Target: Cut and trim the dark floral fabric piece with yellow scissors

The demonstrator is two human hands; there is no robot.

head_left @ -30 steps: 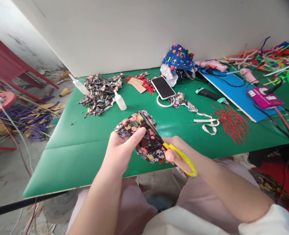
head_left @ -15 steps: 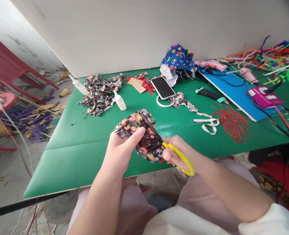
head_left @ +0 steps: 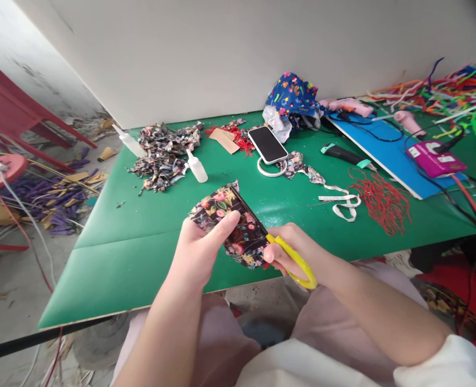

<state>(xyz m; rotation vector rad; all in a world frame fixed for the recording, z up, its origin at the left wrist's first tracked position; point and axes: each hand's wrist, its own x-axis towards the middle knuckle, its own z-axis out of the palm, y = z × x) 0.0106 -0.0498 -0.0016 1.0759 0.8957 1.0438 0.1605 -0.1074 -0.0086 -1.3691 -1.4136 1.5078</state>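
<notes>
My left hand (head_left: 200, 244) grips a piece of dark floral fabric (head_left: 242, 236), the thumb pressed flat on top of it. Yellow-handled scissors (head_left: 294, 258) are held in my right hand (head_left: 290, 242), with fingers through the loops. Their dark blades lie along the fabric's right edge and point up and left, looking closed. A bit of red shows under the fabric near my right fingers. What lies beneath the fabric, and my left fingers there, is hidden.
On the green table (head_left: 141, 269) lie fabric scraps (head_left: 161, 156), a glue bottle (head_left: 197, 167), a phone (head_left: 267, 144), a utility knife (head_left: 346, 156), red strings (head_left: 383, 204) and white tape (head_left: 345, 204). At right are a blue board (head_left: 375, 150), a magenta power socket (head_left: 435, 159) and cables.
The scissors have shut along the fabric's edge, and the strip of fabric to the right of the blades is gone from sight. My left hand has hardly moved.
</notes>
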